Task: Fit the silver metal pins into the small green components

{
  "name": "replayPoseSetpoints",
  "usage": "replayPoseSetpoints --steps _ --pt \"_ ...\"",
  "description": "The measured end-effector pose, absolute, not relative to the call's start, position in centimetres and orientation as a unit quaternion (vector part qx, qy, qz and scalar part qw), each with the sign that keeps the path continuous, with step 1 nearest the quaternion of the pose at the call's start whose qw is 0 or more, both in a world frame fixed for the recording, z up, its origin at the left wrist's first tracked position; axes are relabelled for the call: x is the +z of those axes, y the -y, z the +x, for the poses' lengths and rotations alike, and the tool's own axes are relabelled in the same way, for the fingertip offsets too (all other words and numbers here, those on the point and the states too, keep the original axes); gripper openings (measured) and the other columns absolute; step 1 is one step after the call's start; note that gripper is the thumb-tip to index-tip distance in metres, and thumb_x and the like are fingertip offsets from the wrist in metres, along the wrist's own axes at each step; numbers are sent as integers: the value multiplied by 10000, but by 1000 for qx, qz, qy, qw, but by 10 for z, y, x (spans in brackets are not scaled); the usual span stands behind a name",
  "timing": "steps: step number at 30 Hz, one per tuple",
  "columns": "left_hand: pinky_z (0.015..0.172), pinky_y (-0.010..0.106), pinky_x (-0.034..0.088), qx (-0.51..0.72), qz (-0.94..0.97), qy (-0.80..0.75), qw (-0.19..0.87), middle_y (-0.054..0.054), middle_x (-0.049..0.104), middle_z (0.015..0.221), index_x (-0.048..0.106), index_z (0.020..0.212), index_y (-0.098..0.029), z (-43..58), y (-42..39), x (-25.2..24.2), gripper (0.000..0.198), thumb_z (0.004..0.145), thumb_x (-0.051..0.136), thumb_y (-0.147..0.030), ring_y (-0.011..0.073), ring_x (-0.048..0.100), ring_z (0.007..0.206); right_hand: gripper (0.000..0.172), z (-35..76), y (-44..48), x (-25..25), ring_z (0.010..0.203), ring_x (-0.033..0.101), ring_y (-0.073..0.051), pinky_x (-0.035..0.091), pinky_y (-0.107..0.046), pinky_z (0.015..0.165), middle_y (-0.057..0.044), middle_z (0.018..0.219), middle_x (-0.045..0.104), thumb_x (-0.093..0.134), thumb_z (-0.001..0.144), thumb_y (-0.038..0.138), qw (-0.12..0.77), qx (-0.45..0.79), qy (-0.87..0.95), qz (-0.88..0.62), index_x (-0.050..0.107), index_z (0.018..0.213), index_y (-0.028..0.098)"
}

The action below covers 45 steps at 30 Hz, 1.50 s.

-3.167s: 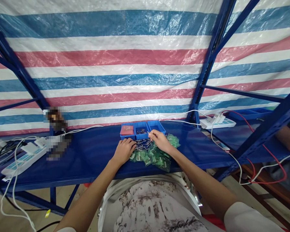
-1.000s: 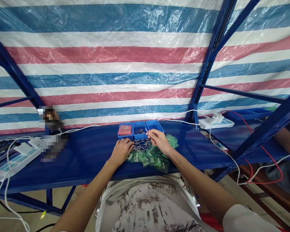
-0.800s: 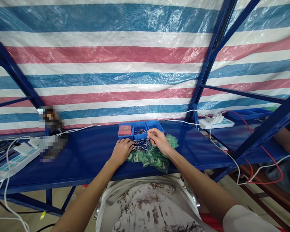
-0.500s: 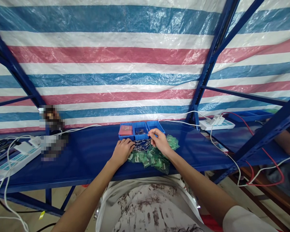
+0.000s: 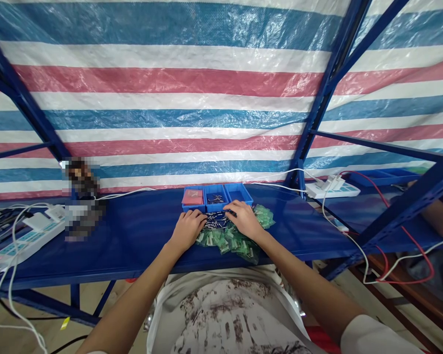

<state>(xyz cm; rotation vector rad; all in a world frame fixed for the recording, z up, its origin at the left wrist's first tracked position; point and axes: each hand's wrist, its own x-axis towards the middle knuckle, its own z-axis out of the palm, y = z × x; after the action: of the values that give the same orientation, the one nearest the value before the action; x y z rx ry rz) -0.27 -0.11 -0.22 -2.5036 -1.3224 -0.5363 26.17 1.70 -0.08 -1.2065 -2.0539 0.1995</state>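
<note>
A pile of small dark and silver metal pins (image 5: 214, 221) lies on the blue tabletop between my hands. My left hand (image 5: 187, 228) rests at its left side, fingers bent and drawn together at the pins. On the opposite side, my right hand (image 5: 243, 220) has its thumb and fingers closed at the pile's edge. Whatever is between either hand's fingertips is too small or hidden to make out. Just behind are three joined blue bins: one holds pink bags (image 5: 193, 197), the middle bin (image 5: 211, 191) holds more pins. My right fingers overlap the front of the right bin (image 5: 239, 188).
Green plastic packets (image 5: 225, 240) lie in front of the pins and to the right. White power strips (image 5: 33, 239) with cables sit at both sides. Blue rack posts (image 5: 300, 142) rise behind, against a striped sheet. At far right, part of another person's arm (image 5: 439, 214) shows.
My right hand has come down from above the bins, where it pinched a thin pin, to the right side of the pile. My left hand has barely moved.
</note>
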Motion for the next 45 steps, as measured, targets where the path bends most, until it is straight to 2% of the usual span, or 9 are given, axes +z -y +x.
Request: replayPoseSetpoints --steps 3,7,12,18,27,32,37,45 --pt "889 378 424 -181 -862 454 132 82 709 1198 714 1245 -240 -3 1 -3 275 1124 474 -300 249 627 1066 160 260 -17 -6 1053 586 -329 421 -439 886 -102 1131 710 687 986 225 326 42 813 -480 792 1094 282" --pt "882 381 422 -182 -861 456 131 78 711 1193 716 1249 -232 -3 1 -2 275 1124 482 -302 249 627 1057 155 257 -13 -4 1040 560 -317 394 -431 867 -109 1114 703 626 1040 253 273 4 827 -491 780 1022 249" --pt "879 382 419 -186 -861 454 131 77 712 1194 719 1245 -230 -3 1 -2 271 1121 487 -294 247 629 1057 164 254 -7 4 1064 554 -296 375 -398 852 -92 1120 676 588 1067 262 237 3 827 -510 745 1025 237" --pt "872 382 421 -186 -861 453 135 77 715 1183 726 1240 -226 -3 1 -2 264 1117 503 -295 253 635 1053 85 252 -5 7 1063 552 -284 352 -374 854 -68 1085 670 626 1039 240 240 24 823 -515 700 998 242" --pt "872 378 430 -189 -861 452 135 79 715 1183 727 1237 -229 -3 0 -3 264 1117 501 -293 248 637 1046 87 253 -5 7 1045 529 -292 324 -372 833 -70 1063 688 606 1052 227 244 35 840 -483 683 1019 250" --pt "879 379 434 -191 -861 451 135 80 713 1178 730 1230 -228 -3 -1 -3 262 1117 503 -296 249 637 1052 146 253 -3 9 989 523 -274 318 -369 826 -65 1005 688 577 1069 223 245 31 845 -474 644 939 230" --pt "877 376 426 -189 -861 452 134 74 712 1179 727 1235 -231 -2 -2 -2 258 1117 506 -294 247 635 1053 99 253 -5 9 1026 517 -287 309 -385 842 -63 1034 690 584 1077 239 235 37 848 -474 652 1005 239" --pt "868 373 421 -189 -862 451 134 72 713 1171 729 1240 -231 -1 -2 -1 250 1113 524 -296 247 637 1045 165 252 -7 7 1006 515 -278 321 -371 819 -66 1001 664 542 1093 253 236 20 851 -469 617 947 234"
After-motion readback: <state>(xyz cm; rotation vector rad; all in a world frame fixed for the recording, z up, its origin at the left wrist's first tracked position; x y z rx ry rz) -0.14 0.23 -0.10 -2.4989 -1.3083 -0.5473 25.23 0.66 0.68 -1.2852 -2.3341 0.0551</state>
